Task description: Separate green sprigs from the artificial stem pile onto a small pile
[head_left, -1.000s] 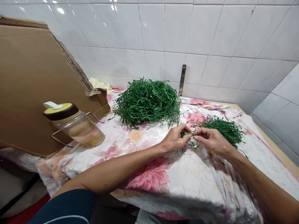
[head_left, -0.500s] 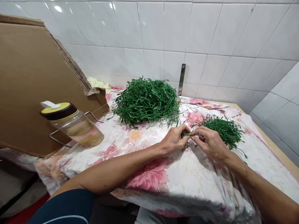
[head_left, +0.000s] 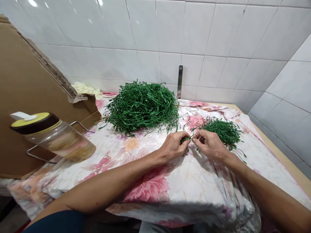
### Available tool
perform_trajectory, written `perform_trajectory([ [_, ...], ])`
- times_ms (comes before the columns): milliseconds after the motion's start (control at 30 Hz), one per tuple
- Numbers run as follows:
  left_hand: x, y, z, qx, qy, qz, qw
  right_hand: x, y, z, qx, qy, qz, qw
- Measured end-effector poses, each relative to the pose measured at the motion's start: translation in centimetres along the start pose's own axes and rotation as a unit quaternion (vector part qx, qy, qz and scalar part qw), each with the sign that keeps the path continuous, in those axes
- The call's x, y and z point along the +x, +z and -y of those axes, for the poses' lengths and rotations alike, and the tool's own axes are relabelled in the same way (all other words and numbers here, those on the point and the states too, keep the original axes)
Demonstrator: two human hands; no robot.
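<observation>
Green strand (head_left: 186, 139) pinched between left hand (head_left: 173, 146) and right hand (head_left: 209, 145), the pinched part hidden from view.

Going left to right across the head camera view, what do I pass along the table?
Clear plastic bottle with a yellow and dark brown lid → large mound of thin green strands → bare left hand → bare right hand

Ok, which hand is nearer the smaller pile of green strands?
Right. The right hand sits at the near edge of the smaller pile of green strands; the left hand is farther left, away from it. Both pinch a green strand.
</observation>
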State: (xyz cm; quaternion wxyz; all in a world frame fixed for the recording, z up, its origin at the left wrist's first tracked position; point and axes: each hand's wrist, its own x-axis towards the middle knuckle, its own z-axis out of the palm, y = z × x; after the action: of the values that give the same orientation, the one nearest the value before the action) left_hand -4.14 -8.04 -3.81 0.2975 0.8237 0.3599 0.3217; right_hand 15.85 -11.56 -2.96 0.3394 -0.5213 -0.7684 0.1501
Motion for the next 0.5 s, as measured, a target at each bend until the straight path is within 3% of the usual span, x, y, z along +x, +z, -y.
perform_trajectory([
  [167,0.5,-0.3,0.0,-0.069,-0.061,0.019,0.996,0.0,-0.2,-0.1,-0.036,-0.068,-0.035,0.996],
  [267,0.9,-0.4,0.0,-0.128,-0.101,0.024,0.986,-0.1,-0.5,0.0,-0.021,-0.080,-0.021,0.996],
  [400,1.0,-0.5,0.0,-0.193,-0.123,0.025,0.973,-0.1,-0.9,0.4,0.064,-0.012,0.030,0.997],
  [500,1.0,-0.5,0.0,-0.217,-0.141,0.030,0.965,0.0,-1.3,0.5,0.158,0.072,0.095,0.980],
])
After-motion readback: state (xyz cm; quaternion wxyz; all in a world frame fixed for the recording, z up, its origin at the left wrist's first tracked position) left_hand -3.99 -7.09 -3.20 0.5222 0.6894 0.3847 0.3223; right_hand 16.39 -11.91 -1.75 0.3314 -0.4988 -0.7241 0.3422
